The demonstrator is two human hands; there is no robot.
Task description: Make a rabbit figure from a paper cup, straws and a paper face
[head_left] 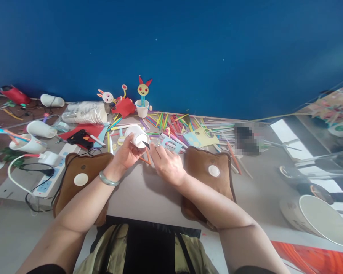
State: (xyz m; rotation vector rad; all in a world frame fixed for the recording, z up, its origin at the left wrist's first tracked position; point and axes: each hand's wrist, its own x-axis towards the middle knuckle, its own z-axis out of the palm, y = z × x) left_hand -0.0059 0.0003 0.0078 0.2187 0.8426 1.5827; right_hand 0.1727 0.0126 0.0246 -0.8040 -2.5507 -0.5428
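A white paper cup (137,136) is tipped on its side in my left hand (126,154), with its round base turned toward me. The fingers and thumb of that hand wrap round the cup's wall. My right hand (167,163) is closed on a small tool with a dark pointed blade (146,144). The blade's tip lies against the cup's base; whether it has gone through I cannot tell. Most of the tool is hidden by my fingers. Both hands are above the front middle of the table.
Brown cushioned pads (82,194) (208,182) lie under both forearms. Behind are strewn coloured sticks (171,123), a cup with a paper rabbit figure (143,108) and bagged cups (85,113). Left: a black glue gun (81,139) and power strip (53,173). Right: a white bucket (293,215).
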